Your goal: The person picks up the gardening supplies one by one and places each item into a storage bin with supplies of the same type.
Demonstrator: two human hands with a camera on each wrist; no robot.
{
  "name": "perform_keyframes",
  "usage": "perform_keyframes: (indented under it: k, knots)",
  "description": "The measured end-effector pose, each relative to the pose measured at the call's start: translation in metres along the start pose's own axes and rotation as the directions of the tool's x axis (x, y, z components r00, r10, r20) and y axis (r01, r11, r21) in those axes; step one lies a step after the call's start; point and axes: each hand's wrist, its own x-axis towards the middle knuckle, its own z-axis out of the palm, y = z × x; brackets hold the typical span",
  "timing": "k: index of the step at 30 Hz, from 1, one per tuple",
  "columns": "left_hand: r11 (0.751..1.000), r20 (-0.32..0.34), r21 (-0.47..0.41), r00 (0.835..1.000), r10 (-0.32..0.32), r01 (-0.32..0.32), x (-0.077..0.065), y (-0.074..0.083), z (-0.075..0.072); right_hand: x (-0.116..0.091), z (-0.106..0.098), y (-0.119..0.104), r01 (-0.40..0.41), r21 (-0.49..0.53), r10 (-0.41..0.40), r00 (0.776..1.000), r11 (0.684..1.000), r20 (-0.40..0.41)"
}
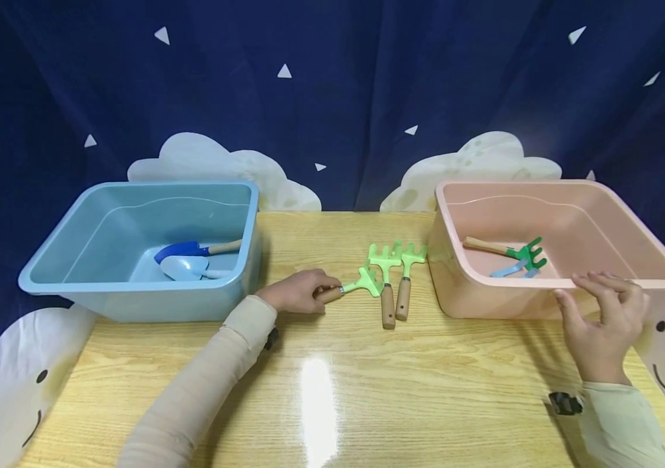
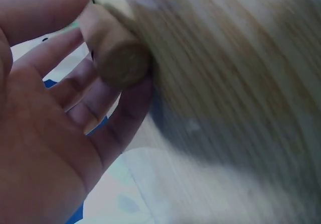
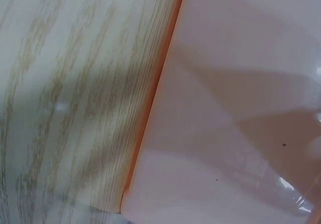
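Observation:
My left hand [image 1: 301, 291] pinches the wooden handle of a light green toy hand rake [image 1: 361, 283] between thumb and fingers, low over the table. In the left wrist view the round end of that handle [image 2: 125, 63] pokes out past the fingers. Just right of it lie two more light green rakes [image 1: 387, 304] [image 1: 404, 296], side by side with their tines toward the back. My right hand [image 1: 610, 322] touches the front rim of the pink bin [image 1: 543, 302], fingertips on the rim and thumb just below it. The right wrist view shows only the bin's wall and the table.
On the left stands a blue bin [image 1: 151, 305] holding a dark blue trowel [image 1: 182, 249] and a light blue one [image 1: 184, 267]. Inside the pink bin lie a dark green rake [image 1: 530, 254] and a light blue tool [image 1: 509, 269]. A dark blue curtain [image 1: 344, 84] hangs behind the wooden table [image 1: 402, 390].

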Motion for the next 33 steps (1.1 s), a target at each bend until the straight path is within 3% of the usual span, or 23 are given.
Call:
perform_keyframes:
  k: [18,26,33]
  knots:
    - [0.997,0.046,0.08,0.999,0.015,-0.019,-0.0073,0.0055,-0.0026,-0.0005,-0.0006,0.0006,0.01,-0.023,-0.01,1.0,1.0,0.021]
    - [0.994,0.077,0.086,0.994,-0.076,0.069,-0.0061,0.0068,-0.0055,-0.0007,-0.0006,0.0003,-0.001,-0.011,0.001,1.0,1.0,0.01]
    - [0.994,0.086,0.073,0.993,-0.083,0.077,-0.0058,0.0069,-0.0051,-0.0008,-0.0007,0.0015,-0.005,-0.01,0.005,1.0,1.0,0.018]
